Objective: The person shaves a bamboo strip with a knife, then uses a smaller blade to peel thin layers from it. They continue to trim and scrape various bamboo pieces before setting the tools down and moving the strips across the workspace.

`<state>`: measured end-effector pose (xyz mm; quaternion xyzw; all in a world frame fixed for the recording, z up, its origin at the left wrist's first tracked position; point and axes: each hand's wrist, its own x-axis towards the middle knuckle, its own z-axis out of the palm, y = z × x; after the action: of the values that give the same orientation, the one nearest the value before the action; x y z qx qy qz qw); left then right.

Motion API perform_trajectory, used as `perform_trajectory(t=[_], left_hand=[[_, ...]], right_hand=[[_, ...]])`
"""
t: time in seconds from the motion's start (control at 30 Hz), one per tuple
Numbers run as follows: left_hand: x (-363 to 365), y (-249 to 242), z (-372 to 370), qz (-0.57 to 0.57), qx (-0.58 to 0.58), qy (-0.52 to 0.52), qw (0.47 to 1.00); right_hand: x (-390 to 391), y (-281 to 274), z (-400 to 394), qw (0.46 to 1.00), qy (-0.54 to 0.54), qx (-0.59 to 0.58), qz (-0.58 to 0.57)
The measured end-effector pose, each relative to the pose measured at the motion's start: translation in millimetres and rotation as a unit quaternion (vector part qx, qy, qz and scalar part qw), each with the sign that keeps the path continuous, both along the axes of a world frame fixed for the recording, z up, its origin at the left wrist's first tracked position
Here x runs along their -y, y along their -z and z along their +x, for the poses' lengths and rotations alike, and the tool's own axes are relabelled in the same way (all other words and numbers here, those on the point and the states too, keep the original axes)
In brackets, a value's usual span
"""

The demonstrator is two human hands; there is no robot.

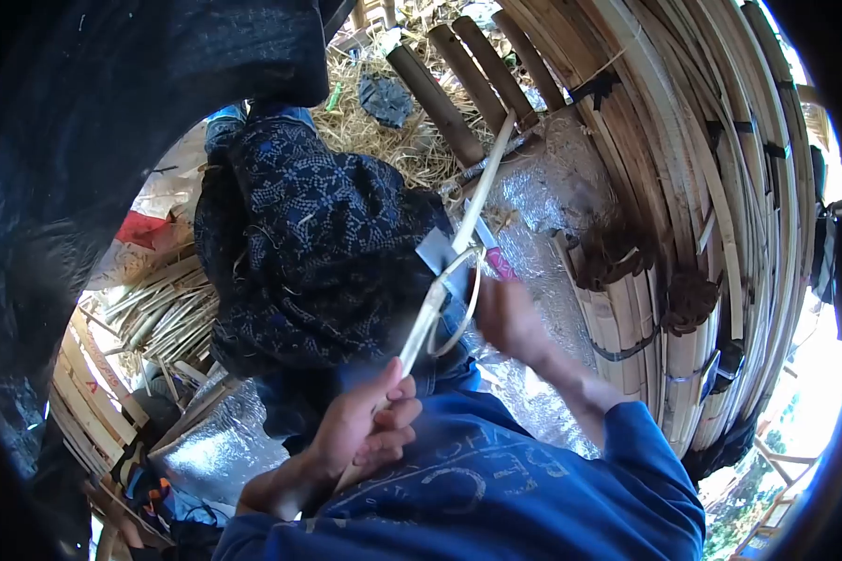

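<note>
Within clasped left hand [369,428], long pale wooden strip [428,313]; beyond grip, thin pale curled sliver [474,301]; right hand [511,323] blurred, hold unclear.

The bamboo strip [486,183] looks smooth, the blade [434,251] metallic, the printed cloth [318,210] matt, the foil sheet [535,198] glossy, crinkled.

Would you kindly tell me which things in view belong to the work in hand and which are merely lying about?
In use:
Pale bamboo strip, held in the left hand
Flat blade at the strip, apparently in the right hand, which is blurred

Seemingly just lying about:
Pile of thin strips
Crumpled dark plastic
Red scrap
</note>
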<state>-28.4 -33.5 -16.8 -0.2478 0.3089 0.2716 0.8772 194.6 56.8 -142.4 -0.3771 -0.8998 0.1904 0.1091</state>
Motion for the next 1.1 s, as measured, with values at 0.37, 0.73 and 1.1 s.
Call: perform_trajectory(t=[0.37, 0.73, 1.1], left_hand=[[4.4, 1.4, 3.3, 0.011, 0.011, -0.003, 1.0], [9.1, 4.4, 4.0, 0.014, 0.02, -0.008, 1.0], [11.3, 12.1, 1.7, 0.011, 0.023, -0.011, 1.0]], right_hand=[[-42.5, -32.7, -3.5, 0.945, 0.221, 0.077, -0.227], [-56.7, -61.7, -18.4, 0.879, 0.358, 0.001, -0.316], [-62.0, -62.2, -1.4, 0.841, 0.431, -0.029, -0.327]])
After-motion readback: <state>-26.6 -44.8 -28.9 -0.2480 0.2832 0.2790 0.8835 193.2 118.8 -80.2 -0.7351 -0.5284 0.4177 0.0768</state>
